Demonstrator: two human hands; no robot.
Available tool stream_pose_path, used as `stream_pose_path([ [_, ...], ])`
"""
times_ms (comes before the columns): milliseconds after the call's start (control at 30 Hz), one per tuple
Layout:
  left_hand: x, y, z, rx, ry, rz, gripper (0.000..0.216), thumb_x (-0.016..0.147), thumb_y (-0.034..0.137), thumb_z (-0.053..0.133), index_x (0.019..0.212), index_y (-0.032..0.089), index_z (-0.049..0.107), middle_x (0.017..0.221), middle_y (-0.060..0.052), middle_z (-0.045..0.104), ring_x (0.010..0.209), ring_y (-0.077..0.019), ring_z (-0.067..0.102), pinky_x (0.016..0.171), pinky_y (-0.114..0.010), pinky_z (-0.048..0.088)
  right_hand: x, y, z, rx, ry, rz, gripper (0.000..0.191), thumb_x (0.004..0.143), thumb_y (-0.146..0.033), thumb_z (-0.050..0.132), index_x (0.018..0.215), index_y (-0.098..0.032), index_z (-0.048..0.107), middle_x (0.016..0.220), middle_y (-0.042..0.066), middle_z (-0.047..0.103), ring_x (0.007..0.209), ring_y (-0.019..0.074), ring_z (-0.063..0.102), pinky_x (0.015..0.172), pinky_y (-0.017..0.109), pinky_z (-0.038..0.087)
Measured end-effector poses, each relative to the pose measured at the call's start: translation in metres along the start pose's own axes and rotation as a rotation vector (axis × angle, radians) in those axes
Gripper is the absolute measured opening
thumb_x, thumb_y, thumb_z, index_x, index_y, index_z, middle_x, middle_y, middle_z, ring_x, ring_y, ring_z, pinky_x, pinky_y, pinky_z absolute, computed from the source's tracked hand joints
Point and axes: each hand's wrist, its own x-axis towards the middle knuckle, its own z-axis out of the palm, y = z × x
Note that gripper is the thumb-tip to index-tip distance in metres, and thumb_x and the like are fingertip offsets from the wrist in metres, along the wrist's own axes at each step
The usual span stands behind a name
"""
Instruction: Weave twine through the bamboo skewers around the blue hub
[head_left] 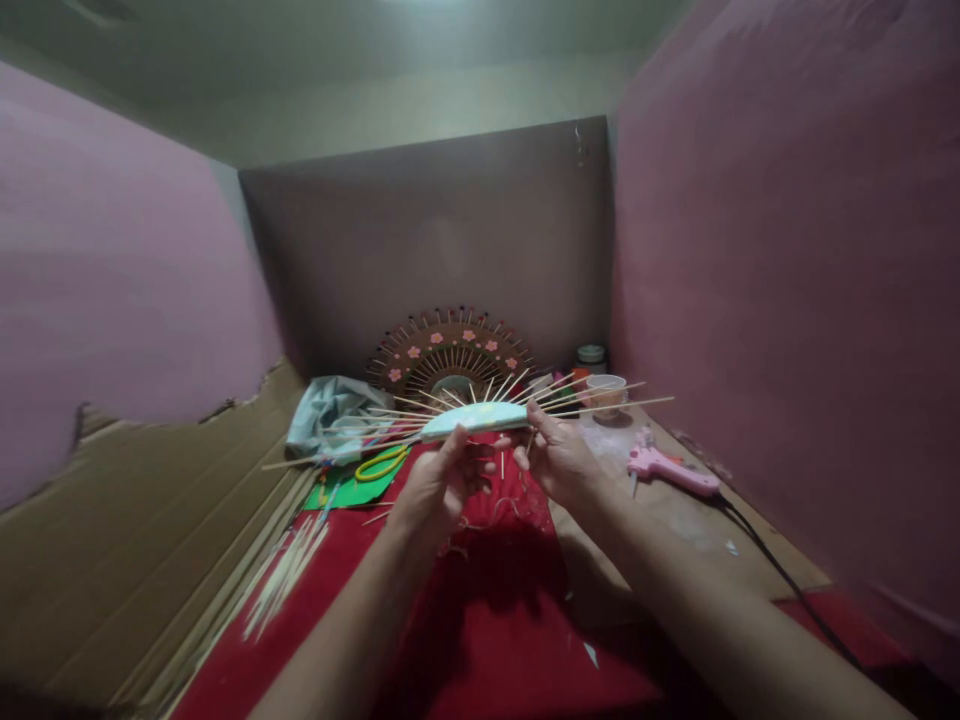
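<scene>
Between my two hands is a pale blue half-round piece with thin wooden sticks fanning out from its curved edge. My left hand grips its lower left edge, the thumb on top and the fingers curled below. At the right end my right hand pinches the piece between thumb and fingers. It is held up above the red cloth, tilted so its flat face is seen at a low angle. A finished-looking brown fan with pink flowers and stick tips stands behind it.
On the right, a pink glue gun with a black cord lies on cardboard, near a clear cup. Left are loose sticks, yellow-handled scissors, green sheet and a crumpled pale bag. Walls stand close on both sides.
</scene>
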Motion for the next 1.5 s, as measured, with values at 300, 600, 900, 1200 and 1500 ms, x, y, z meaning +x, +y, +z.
stream_pose_path([
  [300, 0.015, 0.001, 0.019, -0.291, 0.281, 0.097, 0.015, 0.067, 0.013, 0.061, 0.081, 0.013, 0.055, 0.058, 0.002, 0.059, 0.036, -0.0057, 0.043, 0.035, -0.018, 0.031, -0.016, 0.003, 0.002, -0.272, -0.159, -0.112, 0.023, 0.074, -0.024, 0.065, 0.095, -0.015, 0.059, 0.06, 0.0, 0.064, 0.044, 0.0075, 0.053, 0.036, 0.015, 0.034],
  [600, 0.01, 0.005, 0.02, -0.298, 0.236, 0.138, 0.018, 0.063, 0.012, 0.063, 0.079, 0.013, 0.054, 0.056, 0.004, 0.055, 0.038, -0.0051, 0.041, 0.036, -0.017, 0.029, -0.027, 0.002, 0.008, -0.391, -0.08, -0.149, 0.025, 0.078, -0.027, 0.059, 0.1, -0.014, 0.061, 0.05, -0.002, 0.06, 0.036, 0.0041, 0.043, 0.035, 0.014, 0.028],
  [900, 0.004, 0.002, 0.028, -0.371, 0.205, 0.12, 0.017, 0.065, 0.014, 0.064, 0.08, 0.014, 0.056, 0.061, 0.001, 0.059, 0.041, -0.007, 0.046, 0.04, -0.019, 0.036, -0.031, 0.003, 0.013, -0.545, -0.007, -0.197, 0.028, 0.08, -0.029, 0.055, 0.101, -0.014, 0.063, 0.04, -0.007, 0.05, 0.033, 0.0046, 0.039, 0.035, 0.017, 0.027],
  [1200, 0.001, -0.002, 0.033, -0.419, 0.24, 0.076, 0.011, 0.069, 0.01, 0.061, 0.078, 0.014, 0.056, 0.054, 0.004, 0.055, 0.037, -0.0044, 0.042, 0.042, -0.019, 0.044, -0.036, 0.0, 0.011, -0.69, -0.072, -0.265, 0.023, 0.083, -0.031, 0.051, 0.096, -0.017, 0.064, 0.046, -0.007, 0.049, 0.038, 0.0049, 0.041, 0.041, 0.018, 0.035],
  [1500, -0.001, 0.002, 0.033, -0.382, 0.164, 0.069, 0.005, 0.073, 0.01, 0.055, 0.075, 0.013, 0.052, 0.048, 0.006, 0.048, 0.031, -0.0016, 0.038, 0.033, -0.013, 0.039, -0.042, 0.0, 0.009, -0.877, -0.074, -0.357, 0.028, 0.088, -0.034, 0.042, 0.075, -0.016, 0.061, 0.047, -0.006, 0.047, 0.041, 0.0061, 0.042, 0.049, 0.02, 0.038],
])
